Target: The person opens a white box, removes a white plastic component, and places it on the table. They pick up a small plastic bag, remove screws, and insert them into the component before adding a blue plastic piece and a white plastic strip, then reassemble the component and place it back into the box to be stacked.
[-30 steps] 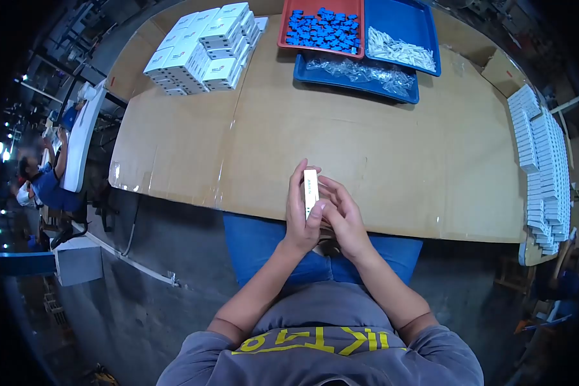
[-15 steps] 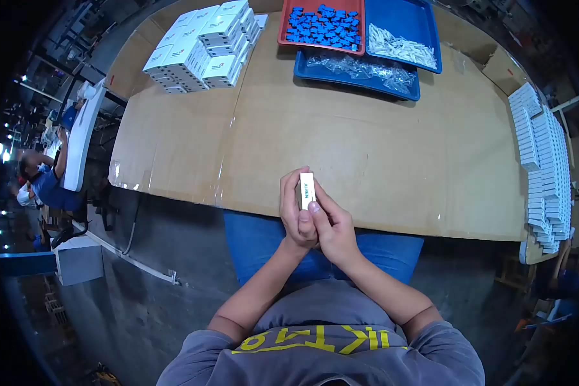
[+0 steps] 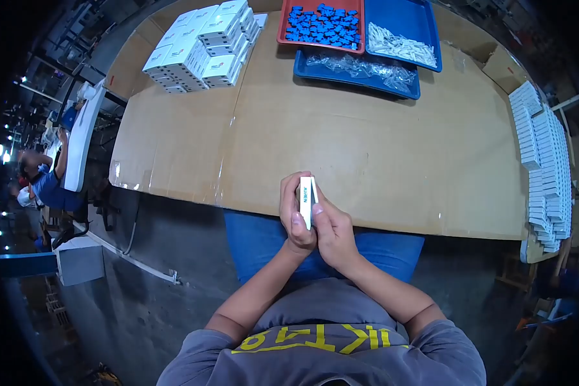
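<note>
A small white box (image 3: 305, 198) with dark lettering on its narrow side stands between my hands, above the table's near edge. A narrow, dark wedge-shaped gap shows along its right side, and a thin white flap edge leans away there. My left hand (image 3: 292, 215) is wrapped round the box's left side, with the thumb against its lower front. My right hand (image 3: 334, 237) presses on the right side, its thumb at the gap and its fingers mostly hidden behind. What lies inside the box cannot be seen.
White boxes (image 3: 193, 48) are stacked at the back left of the cardboard-covered table (image 3: 289, 135). A red tray (image 3: 282, 40) holds blue pieces; blue trays (image 3: 436, 38) hold white pieces and clear plastic. More white boxes (image 3: 547, 167) line the right. A person (image 3: 51, 183) sits far left.
The box has turned a little in my hands, and a gap has opened along its right side. My right thumb has moved slightly down and to the right.
</note>
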Available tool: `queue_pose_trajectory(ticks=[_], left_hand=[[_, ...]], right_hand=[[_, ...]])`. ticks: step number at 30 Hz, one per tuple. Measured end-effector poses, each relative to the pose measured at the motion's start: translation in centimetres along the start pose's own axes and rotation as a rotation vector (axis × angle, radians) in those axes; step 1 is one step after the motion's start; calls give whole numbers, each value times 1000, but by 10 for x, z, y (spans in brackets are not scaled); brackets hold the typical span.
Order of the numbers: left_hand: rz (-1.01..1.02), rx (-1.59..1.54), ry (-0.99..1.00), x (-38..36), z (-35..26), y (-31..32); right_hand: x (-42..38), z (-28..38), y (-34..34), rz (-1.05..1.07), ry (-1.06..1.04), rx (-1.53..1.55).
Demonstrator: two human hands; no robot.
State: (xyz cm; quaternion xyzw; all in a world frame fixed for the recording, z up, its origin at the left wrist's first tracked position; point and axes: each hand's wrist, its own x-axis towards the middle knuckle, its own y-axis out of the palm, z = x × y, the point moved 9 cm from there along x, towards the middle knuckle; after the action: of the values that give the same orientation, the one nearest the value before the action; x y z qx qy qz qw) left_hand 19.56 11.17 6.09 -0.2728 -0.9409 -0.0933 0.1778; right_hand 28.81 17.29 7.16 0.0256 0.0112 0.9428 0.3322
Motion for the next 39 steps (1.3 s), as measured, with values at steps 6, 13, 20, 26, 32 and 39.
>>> queue_pose_trajectory(ticks=[6,13,20,26,32,39], left_hand=[[48,-1,-24,4,-2,5],[337,145,-5,11,-1,17],[244,-483,-686,-10,31,34],[311,-515,-1014,-42,22,55],[345,-502,-996,-45,19,59],[351,-475,-974,-55,37,55]], right_hand=[[4,-5,-2,-22,41,-18],[18,-19,-29,81,217,75],[17,28,-37,132,-412,-428],[20,26,-47,159,-623,-570],[19,21,-52,41,-710,-471],[11,20,-52,-12,-775,-463]])
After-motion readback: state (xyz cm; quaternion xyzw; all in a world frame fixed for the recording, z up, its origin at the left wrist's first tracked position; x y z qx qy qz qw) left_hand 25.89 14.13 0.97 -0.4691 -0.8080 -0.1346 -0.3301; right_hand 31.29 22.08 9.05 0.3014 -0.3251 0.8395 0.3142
